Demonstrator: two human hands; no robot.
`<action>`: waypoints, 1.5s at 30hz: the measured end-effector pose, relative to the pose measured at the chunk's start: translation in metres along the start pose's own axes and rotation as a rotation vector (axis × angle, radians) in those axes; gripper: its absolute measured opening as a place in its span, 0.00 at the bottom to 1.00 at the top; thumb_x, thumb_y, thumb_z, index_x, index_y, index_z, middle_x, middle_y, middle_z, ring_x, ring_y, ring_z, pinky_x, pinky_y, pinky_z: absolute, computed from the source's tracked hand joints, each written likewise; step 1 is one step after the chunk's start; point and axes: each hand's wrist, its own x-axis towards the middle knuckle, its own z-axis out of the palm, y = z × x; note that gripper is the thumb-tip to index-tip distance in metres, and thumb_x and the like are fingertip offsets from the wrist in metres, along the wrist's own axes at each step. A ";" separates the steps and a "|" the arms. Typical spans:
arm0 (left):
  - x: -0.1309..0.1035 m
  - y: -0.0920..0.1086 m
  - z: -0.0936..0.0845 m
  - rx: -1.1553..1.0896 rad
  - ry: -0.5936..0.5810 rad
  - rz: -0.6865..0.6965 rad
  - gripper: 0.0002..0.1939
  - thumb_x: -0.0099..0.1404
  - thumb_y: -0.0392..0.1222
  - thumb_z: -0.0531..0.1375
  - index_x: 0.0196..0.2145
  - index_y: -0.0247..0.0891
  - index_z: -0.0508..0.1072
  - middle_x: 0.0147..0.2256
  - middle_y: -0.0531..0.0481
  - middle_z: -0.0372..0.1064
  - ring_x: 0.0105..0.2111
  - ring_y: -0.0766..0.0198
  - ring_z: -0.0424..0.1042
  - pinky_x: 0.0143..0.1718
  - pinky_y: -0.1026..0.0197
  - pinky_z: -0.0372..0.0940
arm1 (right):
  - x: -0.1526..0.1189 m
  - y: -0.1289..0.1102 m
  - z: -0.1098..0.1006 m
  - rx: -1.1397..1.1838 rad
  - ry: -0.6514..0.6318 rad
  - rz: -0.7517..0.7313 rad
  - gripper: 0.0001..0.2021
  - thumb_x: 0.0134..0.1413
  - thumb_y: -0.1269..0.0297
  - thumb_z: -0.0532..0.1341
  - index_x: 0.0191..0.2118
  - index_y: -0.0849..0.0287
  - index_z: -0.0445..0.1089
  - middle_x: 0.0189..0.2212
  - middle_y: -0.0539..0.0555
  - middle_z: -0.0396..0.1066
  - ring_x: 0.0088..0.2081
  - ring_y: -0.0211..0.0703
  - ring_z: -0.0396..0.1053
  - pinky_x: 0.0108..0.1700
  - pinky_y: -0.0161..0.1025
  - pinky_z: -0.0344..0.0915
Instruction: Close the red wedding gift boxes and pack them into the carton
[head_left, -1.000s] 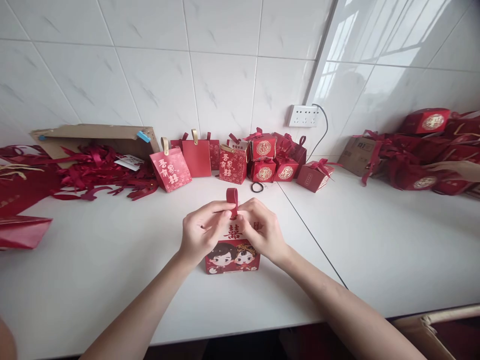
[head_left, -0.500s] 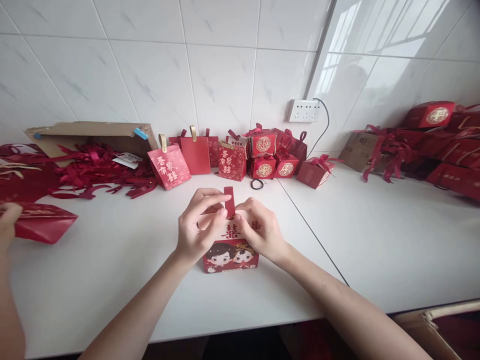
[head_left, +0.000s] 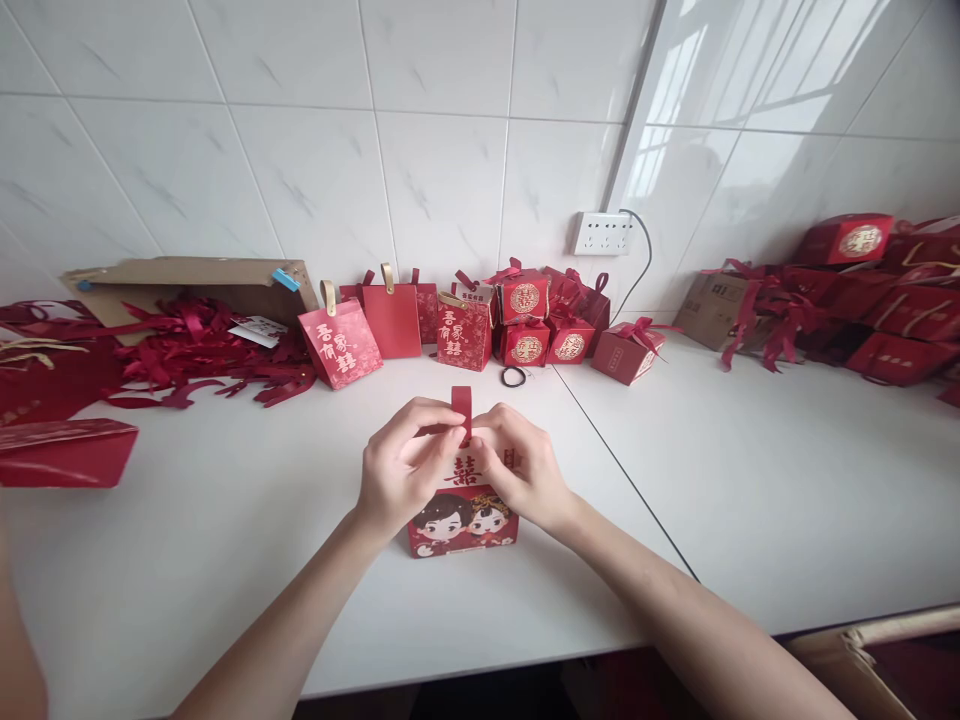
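A red and white gift box (head_left: pixel 463 524) printed with two cartoon faces stands upright on the table in front of me. From its top rises a red strap (head_left: pixel 462 402) bent into a loop. My left hand (head_left: pixel 409 455) pinches the base of the strap between thumb and index finger. On the other side, my right hand (head_left: pixel 517 455) is closed at the box's top edge, its thumb and fingertips beside the strap. The hands hide most of the box's upper part.
Finished-looking red gift boxes (head_left: pixel 465 335) stand along the tiled wall. At the back left, a cardboard box (head_left: pixel 187 268) spills red ribbons (head_left: pixel 202 340). More red boxes (head_left: pixel 900 310) are stacked at the right. A black ring (head_left: pixel 513 376) lies mid-table. Another person's arm (head_left: pixel 19 640) shows at the left edge.
The strap's upper end, flat before, now curves over as a loop. My left fingers have moved down to its base. The other person's hand and red box have shifted left.
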 end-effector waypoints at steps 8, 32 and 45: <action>0.003 0.000 -0.008 -0.025 -0.107 0.060 0.15 0.60 0.33 0.56 0.44 0.37 0.75 0.39 0.44 0.70 0.38 0.59 0.72 0.37 0.60 0.71 | 0.000 0.000 -0.001 -0.014 -0.007 0.005 0.04 0.59 0.68 0.53 0.35 0.58 0.65 0.27 0.50 0.65 0.26 0.35 0.63 0.30 0.34 0.62; 0.003 -0.004 -0.006 -0.073 -0.094 0.026 0.15 0.60 0.32 0.57 0.45 0.39 0.75 0.38 0.46 0.70 0.38 0.62 0.72 0.37 0.62 0.71 | 0.000 0.001 0.000 0.007 -0.003 0.028 0.04 0.59 0.68 0.53 0.33 0.58 0.64 0.26 0.49 0.63 0.25 0.35 0.61 0.28 0.33 0.60; 0.002 0.000 -0.005 -0.247 -0.094 -0.172 0.15 0.60 0.30 0.58 0.43 0.39 0.76 0.39 0.47 0.69 0.39 0.64 0.72 0.34 0.66 0.73 | 0.003 -0.003 -0.001 0.126 -0.049 0.212 0.07 0.57 0.64 0.54 0.30 0.58 0.62 0.24 0.48 0.62 0.26 0.35 0.59 0.27 0.33 0.57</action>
